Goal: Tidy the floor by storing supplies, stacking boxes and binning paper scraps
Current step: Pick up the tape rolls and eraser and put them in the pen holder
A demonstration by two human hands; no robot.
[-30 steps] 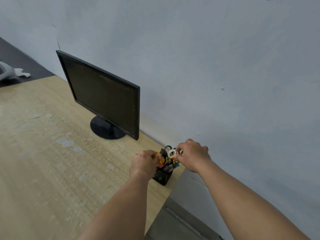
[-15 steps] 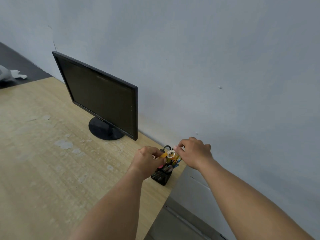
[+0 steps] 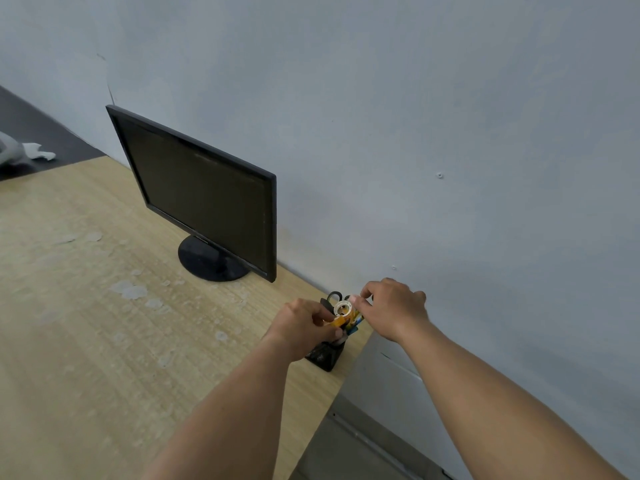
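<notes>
A: So, why are both your hands crowded over that one corner of the worktop [image 3: 104, 341]?

B: Because the black mesh pen holder [image 3: 325, 355] stands there, at the near right corner, just beside the edge. I judge you are storing supplies into it, so both hands meet above its mouth.

A: And what does each one grip?

B: Your left hand [image 3: 301, 329] is curled closed on an orange-yellow item [image 3: 337, 321], perhaps a marker or cutter; I cannot tell which. Your right hand [image 3: 391, 308] pinches a small white tape roll [image 3: 343, 308] between thumb and fingertips, right over the holder, touching the things that stick out of it.

A: Count it for me.

B: One holder, one tape roll, one orange item, one pair of scissors [image 3: 335, 296] with black loops standing in the holder. The pens inside are too bunched to count.

A: Farther back?

B: One dark monitor [image 3: 201, 195] on its round base, well apart from the holder, near the wall [image 3: 415, 116]. Beyond the worktop's far end, one crumpled white paper scrap [image 3: 36, 151] lies on the dark floor, not yet binned.
</notes>
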